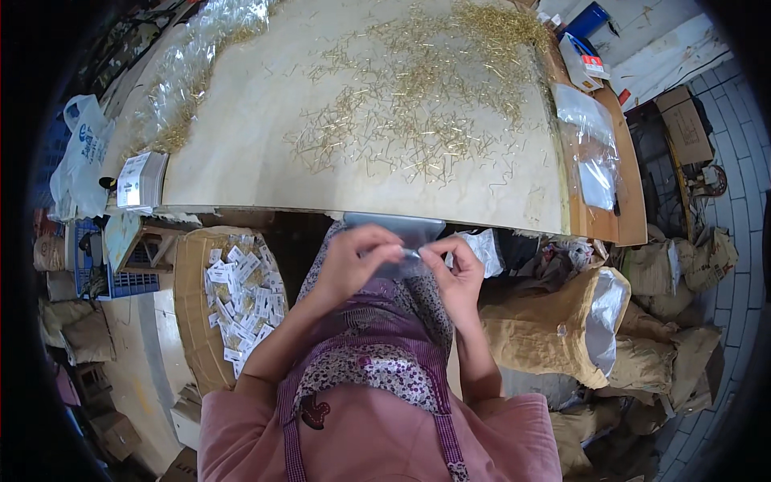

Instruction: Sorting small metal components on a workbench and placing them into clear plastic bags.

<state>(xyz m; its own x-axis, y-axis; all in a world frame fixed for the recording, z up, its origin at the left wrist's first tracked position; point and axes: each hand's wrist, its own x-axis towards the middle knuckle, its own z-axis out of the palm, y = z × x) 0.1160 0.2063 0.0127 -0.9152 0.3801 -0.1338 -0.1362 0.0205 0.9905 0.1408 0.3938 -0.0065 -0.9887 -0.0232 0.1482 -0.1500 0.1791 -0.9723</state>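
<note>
Above my lap, just off the table's near edge, my two hands work on a small clear plastic bag (pixel 408 262). My left hand (pixel 357 261) is closed, thumb and fingers pinching the bag's left side, slightly smeared by motion. Opposite it, my right hand (pixel 456 277) pinches the other side between thumb and forefinger. A small whitish bit shows between the fingertips, too blurred to name. Behind the hands, a grey-blue flat sheet (pixel 393 225) juts out from the table edge. Many thin gold-coloured bent metal pins (pixel 434 136) lie scattered over the pale table (pixel 233 128).
Left of my lap stands a cardboard box (pixel 193 313) of packed bags with white cards. A stack of white cards (pixel 143 181) sits at the table's left corner, below a heap of clear bags (pixel 193 56). On the right are plastic bags (pixel 596 181) and a brown sack (pixel 538 329).
</note>
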